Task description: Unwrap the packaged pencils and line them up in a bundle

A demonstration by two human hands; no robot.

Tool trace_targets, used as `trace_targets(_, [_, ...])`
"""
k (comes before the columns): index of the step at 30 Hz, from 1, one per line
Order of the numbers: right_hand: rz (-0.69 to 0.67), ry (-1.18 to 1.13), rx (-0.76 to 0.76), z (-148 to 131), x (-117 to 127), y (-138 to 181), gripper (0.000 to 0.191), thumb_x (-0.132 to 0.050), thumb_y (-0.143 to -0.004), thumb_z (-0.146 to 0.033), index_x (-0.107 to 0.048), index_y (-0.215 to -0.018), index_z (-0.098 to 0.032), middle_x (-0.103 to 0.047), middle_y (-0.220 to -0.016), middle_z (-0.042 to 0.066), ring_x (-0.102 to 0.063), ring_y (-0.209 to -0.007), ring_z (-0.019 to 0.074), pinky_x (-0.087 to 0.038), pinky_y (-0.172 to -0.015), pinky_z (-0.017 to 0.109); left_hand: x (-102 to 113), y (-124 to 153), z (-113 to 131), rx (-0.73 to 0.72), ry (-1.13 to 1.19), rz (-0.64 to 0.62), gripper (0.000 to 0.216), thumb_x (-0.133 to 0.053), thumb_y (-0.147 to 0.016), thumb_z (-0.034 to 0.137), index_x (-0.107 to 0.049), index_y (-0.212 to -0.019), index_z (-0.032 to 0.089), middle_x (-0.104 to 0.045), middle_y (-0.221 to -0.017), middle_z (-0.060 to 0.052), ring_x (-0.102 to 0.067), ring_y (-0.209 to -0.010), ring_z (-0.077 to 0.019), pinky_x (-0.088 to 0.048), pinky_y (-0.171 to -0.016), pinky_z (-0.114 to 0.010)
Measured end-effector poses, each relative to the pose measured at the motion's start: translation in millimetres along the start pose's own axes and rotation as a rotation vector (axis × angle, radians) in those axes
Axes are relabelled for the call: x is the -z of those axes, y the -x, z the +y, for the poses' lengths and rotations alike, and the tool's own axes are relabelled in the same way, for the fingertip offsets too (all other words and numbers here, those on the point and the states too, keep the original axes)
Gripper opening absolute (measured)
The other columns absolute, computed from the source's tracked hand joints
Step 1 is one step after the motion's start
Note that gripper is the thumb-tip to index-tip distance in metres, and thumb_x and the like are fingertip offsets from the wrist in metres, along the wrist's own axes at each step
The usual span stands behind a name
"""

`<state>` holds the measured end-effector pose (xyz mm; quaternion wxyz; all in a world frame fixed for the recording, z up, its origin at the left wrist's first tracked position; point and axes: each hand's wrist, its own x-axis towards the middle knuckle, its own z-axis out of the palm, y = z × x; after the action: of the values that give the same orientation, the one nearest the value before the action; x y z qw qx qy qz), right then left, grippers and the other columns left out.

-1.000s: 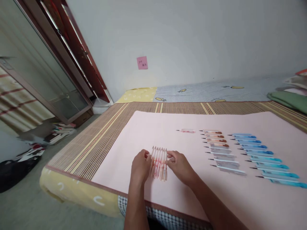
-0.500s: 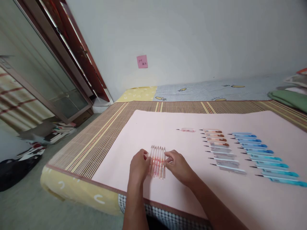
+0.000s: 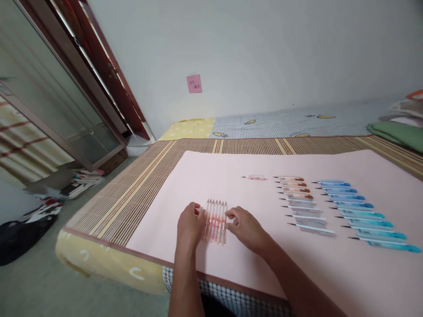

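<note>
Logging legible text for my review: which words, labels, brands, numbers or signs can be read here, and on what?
Pink note on the wall: two handwritten lines; the top might be "304", unsure; the lower is too small to read.
Pinkish pen parts and blue pen parts: any print too small to read.
Nothing else reads clearly.

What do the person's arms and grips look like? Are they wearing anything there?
The left grip and right grip are bare human hands with thumbs and bendy fingers, no gloves. The left forearm and right forearm are smooth and slim. No sleeves, watch or bracelet show on them.
</note>
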<state>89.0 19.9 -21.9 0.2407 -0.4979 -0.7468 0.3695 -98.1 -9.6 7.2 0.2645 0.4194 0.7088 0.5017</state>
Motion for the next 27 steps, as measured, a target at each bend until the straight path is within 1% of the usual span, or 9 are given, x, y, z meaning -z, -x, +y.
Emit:
trace_targets(3, [0.012, -0.007, 0.007, -1.8, -1.2, 0.3, 0.018, -0.061, -0.082, -0.019, -0.064, -0.099, -0.018, -0.064, -0.103, 0.006, -0.06, -0.082, 0.0156, -0.044, -0.079, 0.029, -6.2, 0.9, 10.1, -0.083, 0.048, 0.102, 0.011, -0.076, -0.069, 0.021, -0.07, -0.078, 0.022, -0.062, -0.065, 0.0, -0.054, -0.056, -0.0151, -0.037, -0.057, -0.025])
trace_targets(5, [0.031, -0.03, 0.0, -4.0, -3.4, 1.9, 0.019, -0.06, -0.083, -0.021, -0.063, -0.101, -0.019, -0.065, -0.104, 0.007, -0.061, -0.086, 0.0169, -0.045, -0.08, 0.029, -16.1, 3.7, 19.0, -0.118, 0.189, 0.16, 0.013, -0.074, -0.074, 0.028, -0.07, -0.084, 0.02, -0.065, -0.072, -0.002, -0.058, -0.061, -0.0154, -0.042, -0.061, -0.026])
trace_targets(9, [0.057, -0.047, 0.0, -6.9, 3.9, 7.2, 0.023, -0.058, -0.084, -0.023, -0.064, -0.106, -0.019, -0.067, -0.108, 0.008, -0.063, -0.093, 0.0192, -0.047, -0.081, 0.029, -45.9, 10.3, 32.1, -0.001, 0.637, 0.099, 0.029, -0.071, -0.078, 0.04, -0.069, -0.095, 0.017, -0.067, -0.078, -0.003, -0.06, -0.062, -0.0126, -0.046, -0.06, -0.025])
trace_targets(11, [0.092, -0.019, 0.021, -5.7, 21.7, 7.0, 0.023, -0.056, -0.086, -0.022, -0.065, -0.106, -0.019, -0.068, -0.107, 0.007, -0.063, -0.096, 0.0195, -0.046, -0.083, 0.03, -60.6, 11.6, 34.7, 0.09, 0.774, 0.05, 0.033, -0.073, -0.075, 0.041, -0.069, -0.094, 0.015, -0.067, -0.077, -0.003, -0.059, -0.06, -0.0109, -0.045, -0.057, -0.023])
trace_targets(14, [0.209, 0.117, -0.018, 1.9, 66.4, -6.4, 0.025, -0.05, -0.09, -0.022, -0.066, -0.11, -0.019, -0.069, -0.11, 0.007, -0.063, -0.096, 0.0181, -0.045, -0.083, 0.028, -76.7, 11.4, 36.8, 0.157, 0.858, 0.013, 0.034, -0.076, -0.071, 0.039, -0.069, -0.093, 0.014, -0.066, -0.075, -0.003, -0.058, -0.059, -0.01, -0.043, -0.054, -0.021])
trace_targets(16, [0.26, 0.378, -0.063, 11.2, 99.1, -25.4, 0.028, -0.047, -0.092, -0.019, -0.065, -0.113, -0.018, -0.067, -0.118, 0.008, -0.061, -0.102, 0.0178, -0.043, -0.087, 0.027, -83.8, 11.5, 38.9, 0.175, 0.894, 0.011, 0.035, -0.077, -0.069, 0.038, -0.069, -0.092, 0.014, -0.066, -0.074, -0.003, -0.058, -0.059, -0.0098, -0.042, -0.054, -0.021])
trace_targets(20, [0.253, 0.522, -0.097, 35.0, 138.4, -72.8, 0.034, -0.045, -0.092, -0.014, -0.061, -0.122, -0.011, -0.062, -0.125, 0.016, -0.055, -0.115, 0.0249, -0.037, -0.093, 0.033, -94.4, 14.9, 44.3, 0.2, 0.952, 0.03, 0.037, -0.081, -0.063, 0.039, -0.068, -0.087, 0.013, -0.065, -0.069, -0.002, -0.055, -0.055, -0.009, -0.04, -0.051, -0.02])
trace_targets(23, [0.18, 0.604, -0.113, 51.0, 137.7, -99.3, 0.033, -0.048, -0.087, -0.006, -0.065, -0.114, -0.013, -0.064, -0.121, 0.017, -0.055, -0.111, 0.0267, -0.035, -0.091, 0.036, -100.0, 18.1, 46.7, 0.207, 0.958, 0.002, 0.039, -0.081, -0.062, 0.041, -0.068, -0.086, 0.014, -0.065, -0.069, -0.003, -0.055, -0.055, -0.0094, -0.04, -0.05, -0.02])
trace_targets(27, [0.115, 0.666, -0.108, 64.8, 121.2, -112.6, 0.029, -0.051, -0.08, 0.0, -0.067, -0.1, -0.015, -0.064, -0.115, 0.015, -0.055, -0.107, 0.026, -0.033, -0.087, 0.035, -100.3, 18.8, 47.2, 0.217, 0.955, -0.021, 0.036, -0.081, -0.064, 0.04, -0.068, -0.085, 0.014, -0.064, -0.07, -0.003, -0.056, -0.056, -0.0095, -0.04, -0.051, -0.021])
